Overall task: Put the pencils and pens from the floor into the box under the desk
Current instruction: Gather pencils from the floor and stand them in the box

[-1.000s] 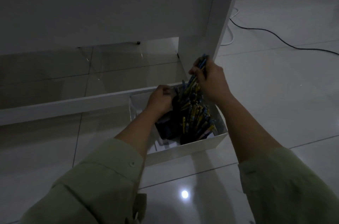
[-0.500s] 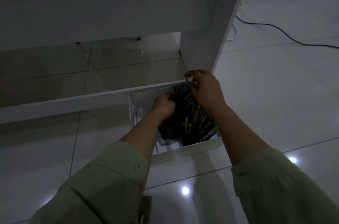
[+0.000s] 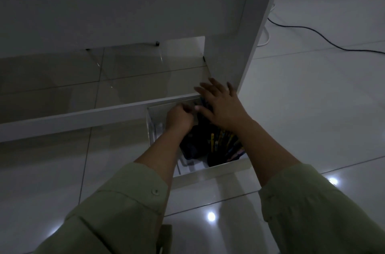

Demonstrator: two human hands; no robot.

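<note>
A clear-walled box [image 3: 218, 172] sits on the tiled floor by the white desk's side panel [image 3: 250, 45]. Inside it, a bundle of coloured pencils and pens [image 3: 224, 143] lies along the right side, next to a dark pouch [image 3: 192, 147]. My right hand [image 3: 220, 106] hovers flat over the bundle's far end with fingers spread and holds nothing. My left hand [image 3: 179, 117] is inside the box with curled fingers, gripping the pouch's upper edge. My hands hide the far part of the box.
The desk's low white crossbar [image 3: 83, 116] runs left from the box's far edge. Beyond the side panel, a black cable [image 3: 312, 33] and a white cable [image 3: 265, 39] lie on the floor. Glossy tiles [image 3: 312, 118] spread to the right.
My right hand lowered the bundle of pencils and pens into the box, let go and spread its fingers. My left hand stayed on the pouch.
</note>
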